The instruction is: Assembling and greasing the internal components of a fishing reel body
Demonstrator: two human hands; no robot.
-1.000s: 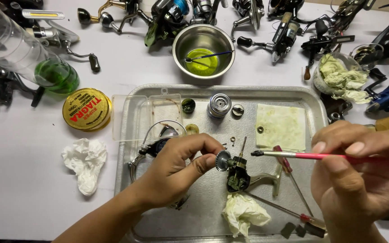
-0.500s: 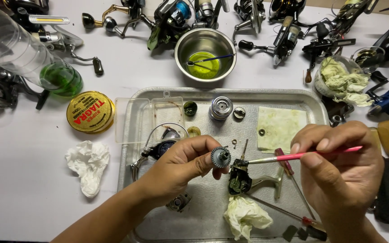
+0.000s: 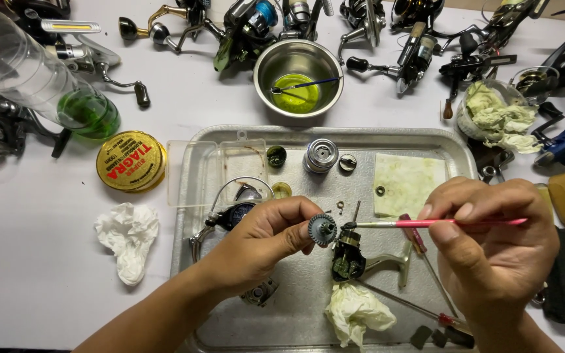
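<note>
The small toothed gear (image 3: 322, 229) is round, dark grey and shiny. It sits above the metal tray (image 3: 426, 138), pinched in the fingertips of the left hand (image 3: 263, 242), grip clamped on it. The pink-handled brush (image 3: 436, 223) lies level, its long axis running left to right, tip touching the gear's right side. The right hand (image 3: 495, 252) clamps the handle. A dark reel body (image 3: 348, 258) lies just below.
</note>
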